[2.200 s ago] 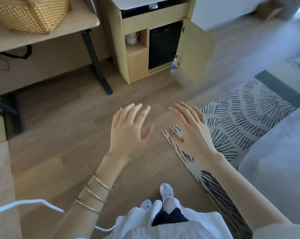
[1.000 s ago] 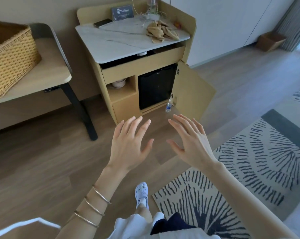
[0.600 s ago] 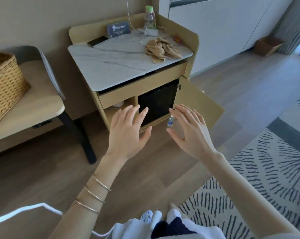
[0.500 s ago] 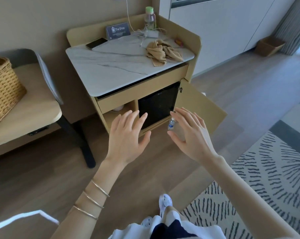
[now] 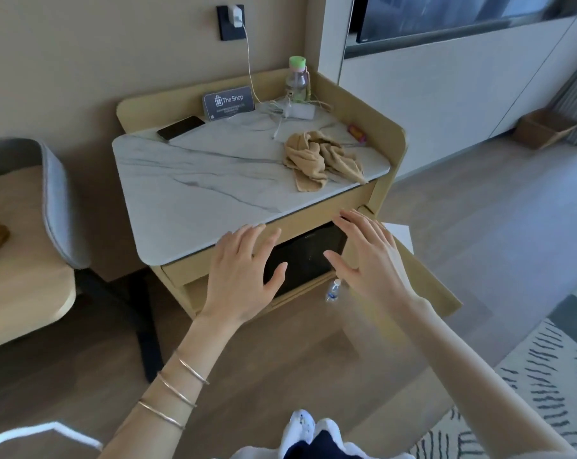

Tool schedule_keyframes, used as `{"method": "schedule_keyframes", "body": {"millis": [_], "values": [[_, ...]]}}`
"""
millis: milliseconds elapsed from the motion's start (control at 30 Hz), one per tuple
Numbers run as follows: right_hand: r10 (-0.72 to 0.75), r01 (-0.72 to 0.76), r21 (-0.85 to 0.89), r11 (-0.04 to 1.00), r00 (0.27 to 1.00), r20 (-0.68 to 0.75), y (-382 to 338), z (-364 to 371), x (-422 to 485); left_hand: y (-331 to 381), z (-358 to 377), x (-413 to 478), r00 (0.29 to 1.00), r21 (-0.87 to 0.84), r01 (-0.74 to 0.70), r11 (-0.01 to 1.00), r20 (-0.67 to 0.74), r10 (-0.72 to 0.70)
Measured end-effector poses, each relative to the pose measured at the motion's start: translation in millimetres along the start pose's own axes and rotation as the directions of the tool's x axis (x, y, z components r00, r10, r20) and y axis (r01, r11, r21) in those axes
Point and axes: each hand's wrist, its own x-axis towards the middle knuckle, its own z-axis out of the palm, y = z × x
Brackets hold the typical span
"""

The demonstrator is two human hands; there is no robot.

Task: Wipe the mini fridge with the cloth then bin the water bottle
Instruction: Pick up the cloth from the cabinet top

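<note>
My left hand (image 5: 244,279) and right hand (image 5: 373,263) hover spread, empty, before the mini fridge (image 5: 307,256); the cloth (image 5: 320,160) lies bunched on the bench (image 5: 197,193) above, handy for wiping.

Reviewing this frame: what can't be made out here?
Head view only.
Mini fridge: sides covered by left hand and right hand.
Water bottle: small, blurred, label unreadable.
Sign: fine print too small.
Basket by wall: inside hidden by its own side.
</note>
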Motion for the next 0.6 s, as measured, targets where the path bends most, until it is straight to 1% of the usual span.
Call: {"method": "schedule_keyframes", "body": {"millis": [100,233,333,600], "values": [[-0.015,0.015,0.01,1.0,1.0,0.019,22,13,39,-8,17,34,1.0,0.008,0.021,1.0,0.012,-0.021],[0.035,-0.038,0.049,0.998,0.998,0.057,50,33,77,-20,39,75,0.999,-0.015,0.007,1.0,0.038,-0.006],[0.058,-0.061,0.044,0.997,0.996,0.068,68,49,106,-35,57,111,0.999,-0.038,-0.002,0.999,0.036,0.003],[0.061,-0.065,0.082,0.995,0.997,0.051,107,100,205,-80,98,213,0.997,-0.082,-0.042,0.996,0.068,0.048]]}}
